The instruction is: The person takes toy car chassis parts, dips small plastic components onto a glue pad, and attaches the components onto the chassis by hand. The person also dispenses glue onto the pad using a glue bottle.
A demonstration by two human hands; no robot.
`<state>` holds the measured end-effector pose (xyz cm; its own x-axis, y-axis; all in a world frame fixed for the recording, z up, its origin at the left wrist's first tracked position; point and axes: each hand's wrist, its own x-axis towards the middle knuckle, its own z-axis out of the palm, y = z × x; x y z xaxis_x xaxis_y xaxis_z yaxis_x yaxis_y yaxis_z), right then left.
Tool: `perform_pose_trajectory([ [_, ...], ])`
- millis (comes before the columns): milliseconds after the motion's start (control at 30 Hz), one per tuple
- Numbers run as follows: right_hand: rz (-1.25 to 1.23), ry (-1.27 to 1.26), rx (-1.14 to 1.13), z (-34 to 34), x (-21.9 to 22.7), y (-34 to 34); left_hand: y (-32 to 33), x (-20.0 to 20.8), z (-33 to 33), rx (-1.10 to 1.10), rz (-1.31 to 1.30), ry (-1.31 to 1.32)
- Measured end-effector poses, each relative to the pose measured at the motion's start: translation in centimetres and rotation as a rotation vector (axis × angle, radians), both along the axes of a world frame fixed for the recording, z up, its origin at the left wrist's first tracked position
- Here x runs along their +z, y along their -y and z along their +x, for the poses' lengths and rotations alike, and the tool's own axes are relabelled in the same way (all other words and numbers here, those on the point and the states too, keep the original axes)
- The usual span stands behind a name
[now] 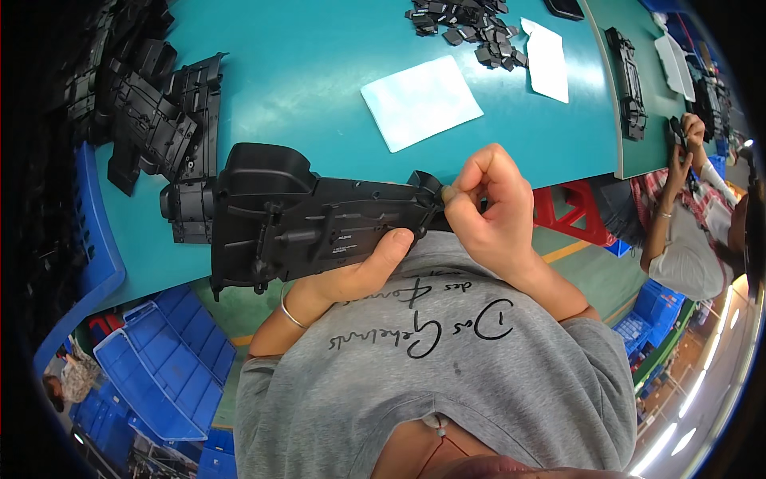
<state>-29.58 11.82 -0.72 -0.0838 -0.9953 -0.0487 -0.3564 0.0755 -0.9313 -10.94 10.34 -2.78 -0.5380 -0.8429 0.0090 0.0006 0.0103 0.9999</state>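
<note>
Green table (295, 88) at twelve o'clock; big black part (311, 223) held near its edge.
Long from nine to three, fat end at nine: left hand (355, 275) grips it, thumb on top; right hand (496, 209) pinches (can't tell what) by the thin end.

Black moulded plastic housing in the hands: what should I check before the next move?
1. Left hand gripping housing: ok, thumb on its face.
2. Right hand at housing's narrow end: ok, fingers pinched.
3. Small part in that pinch: cannot tell, fingers hide any.
4. Heaped small black plastic pieces apart from hands: ok.
5. Housing apart from stacked black plastic parts: cannot tell, they overlap in view.
</note>
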Motion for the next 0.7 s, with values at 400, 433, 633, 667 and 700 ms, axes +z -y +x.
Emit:
perform_pose_trajectory([
  [400,0.084,0.082,0.031,-1.7,1.1,-0.8,-0.2,0.0,-0.2,0.121,-0.029,-0.093],
  [433,0.078,0.054,0.009,-1.9,1.2,-0.9,-0.2,-0.1,-0.1,0.108,-0.051,-0.080],
  [633,0.071,-0.068,0.108,-1.9,0.9,-0.9,-0.2,0.0,-0.3,0.088,-0.036,-0.089],
  [667,0.067,-0.067,0.105,-1.5,0.8,-0.8,-0.2,0.0,-0.3,0.081,-0.023,-0.088],
  [700,0.050,-0.067,0.070,-1.1,0.8,-0.7,-0.2,0.0,-0.3,0.077,-0.028,-0.087],
])
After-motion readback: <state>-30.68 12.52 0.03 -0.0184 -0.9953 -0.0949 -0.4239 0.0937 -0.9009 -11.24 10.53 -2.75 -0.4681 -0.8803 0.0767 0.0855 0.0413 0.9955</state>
